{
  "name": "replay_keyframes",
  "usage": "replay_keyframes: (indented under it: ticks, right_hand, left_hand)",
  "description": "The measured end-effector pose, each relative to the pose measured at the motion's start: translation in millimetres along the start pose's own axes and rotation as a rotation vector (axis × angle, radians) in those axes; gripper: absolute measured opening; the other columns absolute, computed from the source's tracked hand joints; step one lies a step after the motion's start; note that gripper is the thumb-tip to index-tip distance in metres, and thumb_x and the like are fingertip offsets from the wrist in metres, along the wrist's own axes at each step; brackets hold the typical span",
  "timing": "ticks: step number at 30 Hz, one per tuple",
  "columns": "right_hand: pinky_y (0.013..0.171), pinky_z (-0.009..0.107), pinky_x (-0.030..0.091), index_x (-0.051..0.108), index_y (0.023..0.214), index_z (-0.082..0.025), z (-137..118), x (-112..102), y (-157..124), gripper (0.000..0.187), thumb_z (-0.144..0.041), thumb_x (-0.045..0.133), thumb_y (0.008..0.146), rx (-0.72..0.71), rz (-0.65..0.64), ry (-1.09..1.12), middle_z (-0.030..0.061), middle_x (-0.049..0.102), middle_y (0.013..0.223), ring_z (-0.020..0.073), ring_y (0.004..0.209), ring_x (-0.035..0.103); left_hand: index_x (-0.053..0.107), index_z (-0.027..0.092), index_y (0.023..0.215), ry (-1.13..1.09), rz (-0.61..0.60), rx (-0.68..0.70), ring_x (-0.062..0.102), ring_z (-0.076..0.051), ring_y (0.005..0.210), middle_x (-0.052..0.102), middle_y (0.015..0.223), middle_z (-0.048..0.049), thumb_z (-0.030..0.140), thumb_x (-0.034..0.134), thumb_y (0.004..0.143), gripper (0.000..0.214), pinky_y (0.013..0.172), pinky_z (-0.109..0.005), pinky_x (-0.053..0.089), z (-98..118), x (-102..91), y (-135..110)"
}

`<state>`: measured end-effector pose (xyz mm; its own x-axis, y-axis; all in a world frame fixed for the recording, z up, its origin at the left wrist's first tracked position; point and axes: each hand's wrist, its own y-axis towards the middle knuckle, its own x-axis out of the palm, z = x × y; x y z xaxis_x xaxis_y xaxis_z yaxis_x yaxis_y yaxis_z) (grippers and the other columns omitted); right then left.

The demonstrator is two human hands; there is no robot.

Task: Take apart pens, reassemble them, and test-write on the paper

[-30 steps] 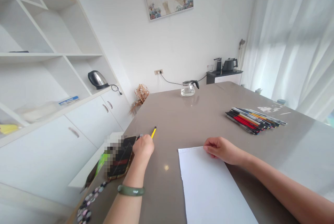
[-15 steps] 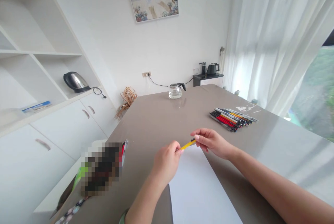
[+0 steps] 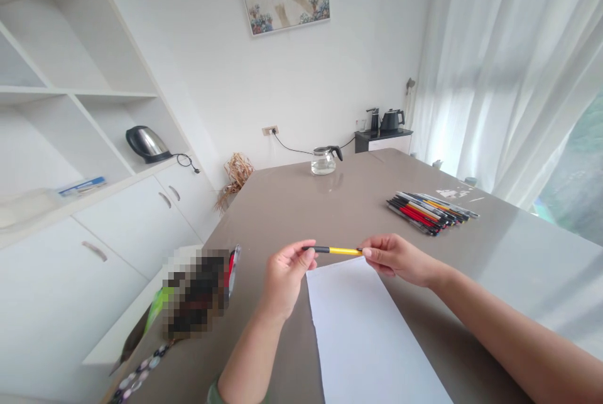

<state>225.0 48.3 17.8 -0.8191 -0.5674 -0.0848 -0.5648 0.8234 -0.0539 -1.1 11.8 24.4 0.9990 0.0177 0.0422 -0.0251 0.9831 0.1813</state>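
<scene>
I hold a yellow pen with a black end (image 3: 336, 251) level in the air between both hands, just above the far edge of a white sheet of paper (image 3: 367, 335). My left hand (image 3: 285, 278) pinches the black end with its fingertips. At the yellow end, my right hand (image 3: 393, 257) pinches the pen too. The paper lies flat on the grey-brown table (image 3: 292, 203) in front of me.
A row of several pens and pencils (image 3: 431, 208) lies on the table to the right. A glass jug (image 3: 324, 159) stands at the far edge. A blurred dark object (image 3: 195, 294) and a bead string (image 3: 136, 376) sit at the left edge. White cupboards with a kettle (image 3: 145, 144) line the left wall.
My left hand carried the pen from the table's left side to the middle. My right hand left the paper and took the pen's other end; the pen now lies level.
</scene>
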Motion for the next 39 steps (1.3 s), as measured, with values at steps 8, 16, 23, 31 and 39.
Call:
replay_keyframes:
  ticks: [8,16,23,31,39]
  right_hand:
    - [0.042,0.019,0.023,0.047,0.074,-0.015,-10.1,19.5,-7.7,0.037,-0.049,0.034,0.079,0.049,-0.222,-0.152,-0.0055,0.029,0.053,0.0054,0.046,0.025]
    - [0.045,0.02,0.027,0.046,0.07,-0.017,-14.3,30.8,-8.4,0.035,-0.046,0.03,0.081,-0.149,0.009,-0.576,-0.0029,0.037,0.056,0.0075,0.05,0.031]
    - [0.043,0.019,0.027,0.044,0.07,-0.017,-8.1,31.3,-5.3,0.037,-0.048,0.027,0.081,-0.118,0.013,-0.527,-0.0036,0.036,0.054,0.0073,0.048,0.03]
    - [0.044,0.019,0.028,0.045,0.072,-0.016,-7.4,30.0,-6.3,0.038,-0.05,0.028,0.08,-0.103,-0.015,-0.503,-0.0033,0.036,0.055,0.0073,0.048,0.03]
    - [0.043,0.02,0.027,0.046,0.072,-0.016,-8.4,30.9,-6.6,0.04,-0.051,0.028,0.079,-0.109,-0.009,-0.491,-0.0029,0.035,0.054,0.0076,0.048,0.03]
  left_hand:
    - [0.06,0.015,0.09,-0.298,0.024,0.007,0.055,-0.021,0.089,0.061,0.094,-0.0101,0.03,0.051,0.075,0.023,0.079,-0.035,0.041,2.9,4.8,-3.4]
    - [0.06,0.013,0.079,-0.351,0.213,0.022,0.059,-0.018,0.08,0.063,0.078,-0.0066,0.03,0.057,0.07,0.02,0.078,-0.033,0.041,-3.6,5.1,0.0]
    - [0.059,0.017,0.088,-0.445,0.141,-0.056,0.058,-0.015,0.08,0.063,0.082,-0.0062,0.032,0.056,0.071,0.023,0.072,-0.028,0.042,-6.1,2.6,2.9]
    - [0.062,0.017,0.085,-0.401,0.162,-0.024,0.057,-0.012,0.075,0.062,0.078,-0.0032,0.028,0.061,0.067,0.021,0.07,-0.025,0.042,-7.2,2.1,1.7]
    - [0.059,0.018,0.085,-0.397,0.2,-0.035,0.058,-0.012,0.073,0.062,0.079,-0.0031,0.031,0.061,0.066,0.024,0.068,-0.025,0.042,-4.0,4.2,0.8]
